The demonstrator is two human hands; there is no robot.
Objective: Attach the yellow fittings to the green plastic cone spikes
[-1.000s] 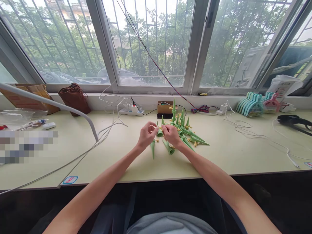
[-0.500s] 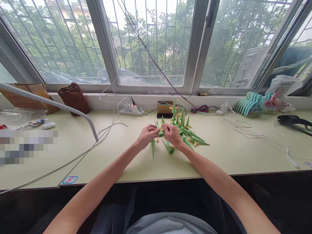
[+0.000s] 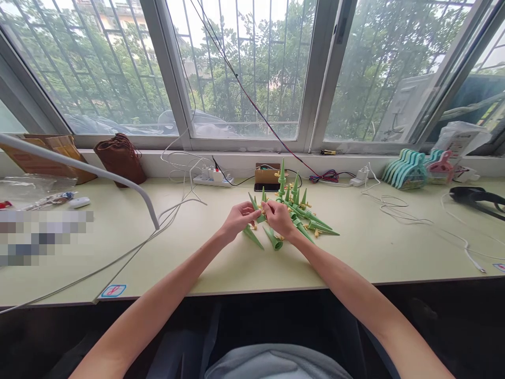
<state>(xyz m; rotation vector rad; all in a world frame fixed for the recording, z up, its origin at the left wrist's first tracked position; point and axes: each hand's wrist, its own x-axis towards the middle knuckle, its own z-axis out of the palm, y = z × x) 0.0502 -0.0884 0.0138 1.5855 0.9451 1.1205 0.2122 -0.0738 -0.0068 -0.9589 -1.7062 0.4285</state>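
Observation:
A green plant-watering spike (image 3: 253, 201) with a pointed tip is held between my hands, tip up and leaning left. My left hand (image 3: 239, 218) has its fingers closed on the spike. Close beside it, my right hand (image 3: 279, 218) is closed in a pinch at the spike's wide end; a small yellowish piece shows at its fingertips, mostly hidden. Below my left hand lies another green spike (image 3: 254, 238) with a yellow valve near it. A hollow green spike (image 3: 273, 239) rests below my right hand, open end toward me. Several more spikes (image 3: 310, 213) with yellow valves stand and lie to the right.
Behind the spikes are a small cardboard box (image 3: 268, 171) and a dark phone (image 3: 266, 187). A white power strip (image 3: 213, 181) and cables (image 3: 158, 223) lie left. Teal hangers (image 3: 402, 169) and a black strapped object (image 3: 475, 197) are at right. A brown pouch (image 3: 120, 162) stands back left.
The held spike has tilted, its tip now up and left. My left fingers have shifted along it. The loose spike beneath has swung so its tip points lower right.

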